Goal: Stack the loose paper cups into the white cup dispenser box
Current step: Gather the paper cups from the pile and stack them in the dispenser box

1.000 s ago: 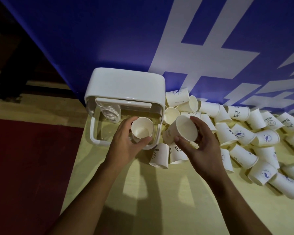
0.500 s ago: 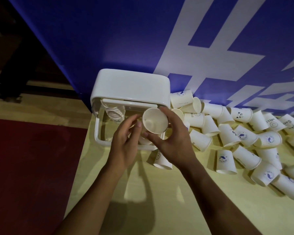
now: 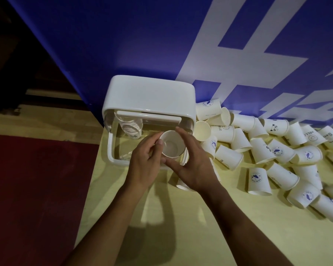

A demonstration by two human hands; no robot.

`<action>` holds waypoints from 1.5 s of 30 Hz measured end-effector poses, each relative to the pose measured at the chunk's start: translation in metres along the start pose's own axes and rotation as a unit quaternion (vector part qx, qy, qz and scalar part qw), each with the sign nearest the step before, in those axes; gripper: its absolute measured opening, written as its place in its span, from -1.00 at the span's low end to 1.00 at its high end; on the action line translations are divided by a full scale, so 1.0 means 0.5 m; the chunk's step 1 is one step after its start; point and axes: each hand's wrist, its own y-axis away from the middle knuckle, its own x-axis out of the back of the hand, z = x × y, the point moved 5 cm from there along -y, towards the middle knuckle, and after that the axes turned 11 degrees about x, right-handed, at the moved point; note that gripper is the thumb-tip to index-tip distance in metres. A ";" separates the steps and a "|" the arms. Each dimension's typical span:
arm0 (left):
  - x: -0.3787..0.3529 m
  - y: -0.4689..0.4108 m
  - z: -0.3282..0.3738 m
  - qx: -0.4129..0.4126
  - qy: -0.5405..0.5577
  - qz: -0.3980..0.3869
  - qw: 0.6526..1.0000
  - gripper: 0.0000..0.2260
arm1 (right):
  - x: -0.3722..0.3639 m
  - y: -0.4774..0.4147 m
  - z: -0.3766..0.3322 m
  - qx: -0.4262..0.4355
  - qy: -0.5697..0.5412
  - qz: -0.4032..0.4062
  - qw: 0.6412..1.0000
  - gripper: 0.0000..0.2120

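The white cup dispenser box point(image 3: 150, 96) stands on the yellow floor against a blue wall, its clear front tray open toward me. A stack of nested cups point(image 3: 130, 127) lies inside at the tray's left. A white paper cup point(image 3: 172, 144) sits mouth-up over the tray's right part, held from both sides. My left hand point(image 3: 144, 162) grips its left rim with thumb and fingers. My right hand point(image 3: 193, 164) wraps its right side, thumb under the near edge. Whether another cup sits beneath it is hidden. Several loose cups point(image 3: 273, 150) lie scattered to the right.
A dark red floor area point(image 3: 37, 189) borders the yellow floor point(image 3: 200, 237) on the left. The blue wall with white shapes point(image 3: 200, 45) rises right behind the box. One loose cup point(image 3: 183, 186) lies partly under my right wrist.
My right hand carried its cup leftward to the box and down onto the cup in my left hand. Both hands now close around one cup over the tray.
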 end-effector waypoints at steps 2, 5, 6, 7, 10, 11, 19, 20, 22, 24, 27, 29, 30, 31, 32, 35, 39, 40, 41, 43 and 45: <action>-0.002 -0.003 -0.003 0.007 0.000 -0.003 1.000 -0.74 | -0.003 0.000 0.003 -0.008 -0.015 0.002 1.000 -0.33; -0.001 -0.007 -0.012 0.023 -0.005 0.000 1.000 -0.74 | -0.012 0.001 0.016 -0.018 -0.021 0.001 1.000 -0.40; -0.002 -0.009 -0.016 0.027 -0.008 -0.005 1.000 -0.74 | -0.016 0.002 0.021 -0.022 -0.016 0.002 1.000 -0.40; -0.003 -0.010 -0.020 0.029 -0.012 -0.009 0.999 -0.73 | -0.019 0.005 0.025 -0.026 -0.012 0.002 1.000 -0.40; -0.003 -0.011 -0.026 0.032 -0.024 -0.017 0.999 -0.71 | -0.024 0.011 0.033 -0.043 -0.009 0.005 0.999 -0.39; -0.002 -0.011 -0.027 0.032 -0.026 -0.019 0.999 -0.70 | -0.024 0.011 0.034 -0.049 -0.008 0.006 0.999 -0.39; -0.003 -0.006 -0.031 0.078 -0.085 -0.055 0.992 -0.81 | -0.026 0.037 0.054 -0.099 0.028 -0.007 0.995 -0.34; -0.004 -0.006 -0.034 0.086 -0.101 -0.064 0.989 -0.75 | -0.031 0.040 0.061 -0.102 0.053 -0.014 0.993 -0.31; -0.005 -0.009 -0.042 0.098 -0.126 -0.071 0.985 -0.66 | -0.044 0.042 0.074 -0.095 0.099 -0.023 0.990 -0.30; -0.007 -0.016 -0.052 0.107 -0.117 -0.067 0.985 -0.64 | -0.055 0.037 0.080 -0.092 0.136 -0.019 0.986 -0.31; -0.009 -0.021 -0.060 0.112 -0.076 -0.052 0.989 -0.65 | -0.066 0.031 0.081 -0.089 0.141 -0.003 0.986 -0.33; -0.008 -0.029 -0.054 0.111 -0.052 -0.038 0.992 -0.65 | -0.071 0.020 0.080 -0.090 0.130 0.010 0.987 -0.32; -0.007 -0.036 -0.047 0.110 -0.050 -0.033 0.992 -0.65 | -0.073 0.011 0.082 -0.094 0.122 0.017 0.988 -0.32; -0.007 -0.044 -0.039 0.109 -0.052 -0.029 0.992 -0.65 | -0.075 -0.001 0.083 -0.099 0.113 0.022 0.988 -0.33; -0.008 -0.052 -0.028 0.108 -0.052 -0.025 0.992 -0.64 | -0.077 -0.013 0.085 -0.105 0.103 0.025 0.989 -0.36; -0.015 -0.079 -0.006 0.118 -0.037 -0.016 0.992 -0.57 | -0.081 -0.043 0.096 -0.125 0.086 0.034 0.988 -0.42; -0.025 -0.104 -0.004 0.141 -0.033 0.000 0.989 -0.53 | -0.089 -0.056 0.111 -0.146 0.092 0.048 0.984 -0.36; -0.028 -0.108 -0.005 0.139 -0.032 0.003 0.990 -0.54 | -0.092 -0.057 0.111 -0.150 0.093 0.053 0.983 -0.34; -0.030 -0.112 -0.007 0.139 -0.034 0.005 0.990 -0.54 | -0.094 -0.058 0.112 -0.155 0.094 0.058 0.982 -0.33; -0.033 -0.119 -0.011 0.139 -0.036 0.009 0.990 -0.55 | -0.098 -0.064 0.111 -0.163 0.093 0.063 0.980 -0.34; -0.037 -0.127 -0.012 0.133 -0.034 0.007 0.990 -0.57 | -0.102 -0.071 0.115 -0.175 0.096 0.063 0.978 -0.36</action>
